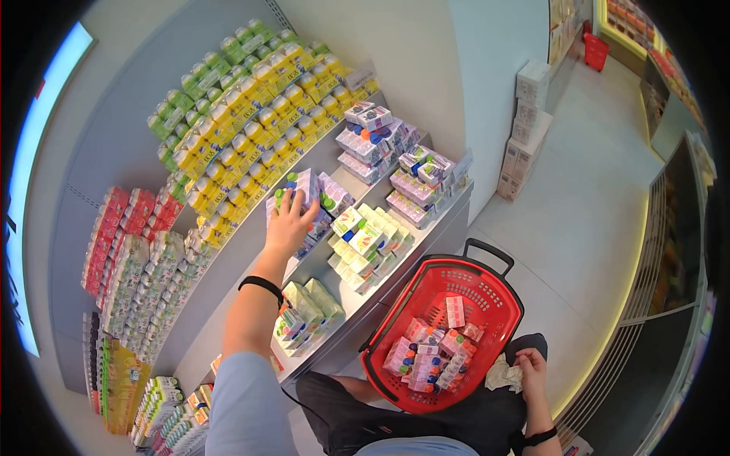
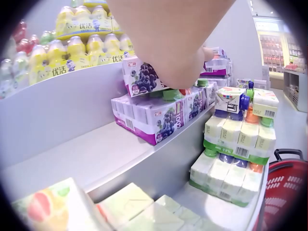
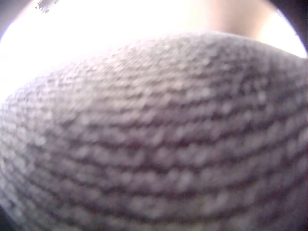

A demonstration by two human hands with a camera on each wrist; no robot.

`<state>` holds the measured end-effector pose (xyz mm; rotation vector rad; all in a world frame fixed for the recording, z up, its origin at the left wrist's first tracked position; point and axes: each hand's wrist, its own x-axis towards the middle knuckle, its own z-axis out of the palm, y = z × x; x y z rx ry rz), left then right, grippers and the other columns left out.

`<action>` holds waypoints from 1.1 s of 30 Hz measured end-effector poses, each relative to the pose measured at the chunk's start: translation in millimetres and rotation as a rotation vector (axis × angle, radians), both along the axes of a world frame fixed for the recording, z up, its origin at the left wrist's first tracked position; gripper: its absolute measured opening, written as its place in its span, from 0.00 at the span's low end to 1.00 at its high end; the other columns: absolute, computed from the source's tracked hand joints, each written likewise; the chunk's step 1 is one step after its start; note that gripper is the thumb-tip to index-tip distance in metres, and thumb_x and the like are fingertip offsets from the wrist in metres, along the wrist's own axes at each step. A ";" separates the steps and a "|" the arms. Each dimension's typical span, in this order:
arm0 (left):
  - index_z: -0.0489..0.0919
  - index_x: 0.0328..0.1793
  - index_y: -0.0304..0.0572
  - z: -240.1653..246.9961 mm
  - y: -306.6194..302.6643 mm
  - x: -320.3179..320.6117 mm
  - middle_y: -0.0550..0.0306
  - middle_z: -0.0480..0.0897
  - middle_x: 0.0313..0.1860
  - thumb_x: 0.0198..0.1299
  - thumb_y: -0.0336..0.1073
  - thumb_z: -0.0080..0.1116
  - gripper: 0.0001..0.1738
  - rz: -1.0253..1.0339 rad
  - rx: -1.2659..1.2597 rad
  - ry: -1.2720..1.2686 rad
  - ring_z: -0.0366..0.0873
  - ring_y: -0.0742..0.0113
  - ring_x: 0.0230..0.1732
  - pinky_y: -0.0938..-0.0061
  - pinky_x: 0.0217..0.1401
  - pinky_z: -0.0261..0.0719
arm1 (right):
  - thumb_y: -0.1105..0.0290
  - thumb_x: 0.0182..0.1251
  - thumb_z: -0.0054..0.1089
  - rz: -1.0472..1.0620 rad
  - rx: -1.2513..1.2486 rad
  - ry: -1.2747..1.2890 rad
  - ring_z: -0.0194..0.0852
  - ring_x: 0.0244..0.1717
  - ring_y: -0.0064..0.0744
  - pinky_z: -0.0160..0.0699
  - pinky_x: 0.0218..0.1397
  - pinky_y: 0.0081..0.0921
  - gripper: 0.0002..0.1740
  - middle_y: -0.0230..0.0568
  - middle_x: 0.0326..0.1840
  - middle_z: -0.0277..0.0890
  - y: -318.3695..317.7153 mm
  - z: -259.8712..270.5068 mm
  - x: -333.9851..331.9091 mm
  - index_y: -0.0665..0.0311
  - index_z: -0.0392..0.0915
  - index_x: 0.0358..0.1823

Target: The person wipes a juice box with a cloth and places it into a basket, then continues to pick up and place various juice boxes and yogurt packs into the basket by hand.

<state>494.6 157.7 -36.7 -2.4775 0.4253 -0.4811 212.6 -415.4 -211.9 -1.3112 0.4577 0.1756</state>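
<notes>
My left hand [image 1: 286,228] reaches onto the shelf and grips a purple grape juice pack [image 1: 306,185], its fingers spread over the pack. In the left wrist view this grape juice pack [image 2: 139,76] sits tilted on top of another grape juice pack [image 2: 151,118] with green caps. The palm and wrist hide part of both. My right hand [image 1: 534,376] rests at my right thigh, its fingers curled at a crumpled cream-coloured wrapper [image 1: 503,375]. Only blurred ribbed dark fabric [image 3: 159,134] fills most of the right wrist view.
A red shopping basket [image 1: 494,304] with several small juice packs [image 1: 426,368] stands before my knees. White juice packs [image 1: 365,239] and more purple packs [image 1: 372,144] share the shelf. Yellow bottles [image 1: 251,144] are stacked behind. White boxes [image 1: 525,137] stand by the wall.
</notes>
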 end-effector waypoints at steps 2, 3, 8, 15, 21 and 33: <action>0.72 0.71 0.70 1.1 1.4 -11.1 0.45 0.66 0.74 0.58 0.40 0.64 0.32 -0.067 -0.040 -0.039 0.62 0.41 0.75 0.45 0.64 0.76 | 0.75 0.74 0.52 0.002 -0.023 -0.013 0.72 0.30 0.18 0.71 0.36 0.16 0.04 0.30 0.30 0.75 2.8 2.6 2.9 0.64 0.77 0.42; 0.72 0.71 0.72 1.4 1.1 -13.7 0.45 0.66 0.73 0.59 0.40 0.64 0.32 -0.105 -0.062 -0.052 0.62 0.41 0.76 0.44 0.66 0.73 | 0.75 0.73 0.52 -0.001 -0.037 -0.014 0.71 0.30 0.17 0.70 0.35 0.15 0.04 0.29 0.29 0.75 4.1 3.1 1.2 0.63 0.77 0.41; 0.64 0.76 0.79 17.0 24.6 -29.2 0.47 0.55 0.82 0.44 0.50 0.77 0.50 -0.099 0.019 0.242 0.50 0.37 0.81 0.43 0.69 0.73 | 0.75 0.74 0.52 0.008 -0.015 -0.025 0.72 0.31 0.19 0.71 0.37 0.16 0.05 0.30 0.30 0.76 3.9 1.6 1.2 0.65 0.77 0.43; 0.63 0.75 0.78 34.4 46.5 -28.5 0.49 0.45 0.85 0.37 0.48 0.82 0.56 -0.025 -0.021 0.458 0.45 0.34 0.83 0.54 0.59 0.86 | 0.75 0.74 0.52 0.029 -0.048 -0.027 0.72 0.31 0.18 0.71 0.36 0.16 0.04 0.30 0.30 0.75 9.5 2.0 1.7 0.64 0.77 0.42; 0.62 0.76 0.78 52.1 52.6 -25.8 0.50 0.47 0.85 0.39 0.44 0.81 0.55 -0.045 0.047 0.593 0.47 0.35 0.83 0.54 0.65 0.81 | 0.75 0.74 0.52 0.014 -0.029 -0.023 0.73 0.31 0.19 0.72 0.36 0.17 0.04 0.31 0.30 0.76 5.6 1.5 -0.6 0.64 0.77 0.42; 0.65 0.72 0.75 27.9 1.2 5.7 0.47 0.57 0.80 0.56 0.37 0.65 0.37 0.024 0.021 0.262 0.66 0.34 0.74 0.47 0.45 0.87 | 0.74 0.74 0.53 0.014 -0.087 -0.017 0.71 0.28 0.18 0.69 0.34 0.16 0.04 0.30 0.29 0.75 9.3 -4.2 4.8 0.63 0.77 0.42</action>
